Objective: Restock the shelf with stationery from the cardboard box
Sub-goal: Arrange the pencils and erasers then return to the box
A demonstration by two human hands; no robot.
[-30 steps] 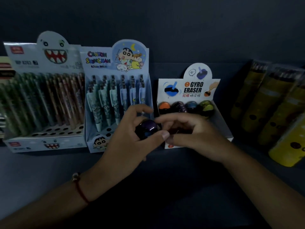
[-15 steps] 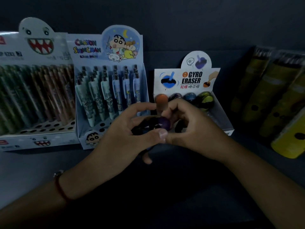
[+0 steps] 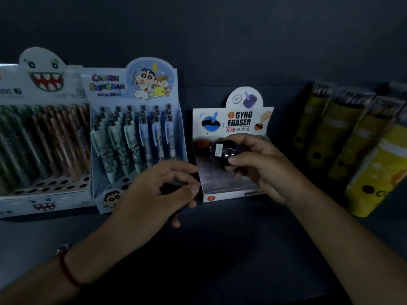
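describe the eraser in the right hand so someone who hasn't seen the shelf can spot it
Find the white GYRO ERASER display box, the third box from the left, right of the Crayon Shinchan pen box. The right hand holds a round eraser above the box's tray. It is dark purple with a small white sticker, unlike the orange eraser resting at the tray's back.

Both forearms reach forward from the bottom corners. The left hand (image 3: 158, 192) is half curled, thumb tip meeting the bent fingers, with a red cord bracelet (image 3: 67, 271) at its wrist. The right hand (image 3: 262, 170) sits a little farther forward, apart from the left, thumb and fingers pinching a dark round eraser (image 3: 221, 150).
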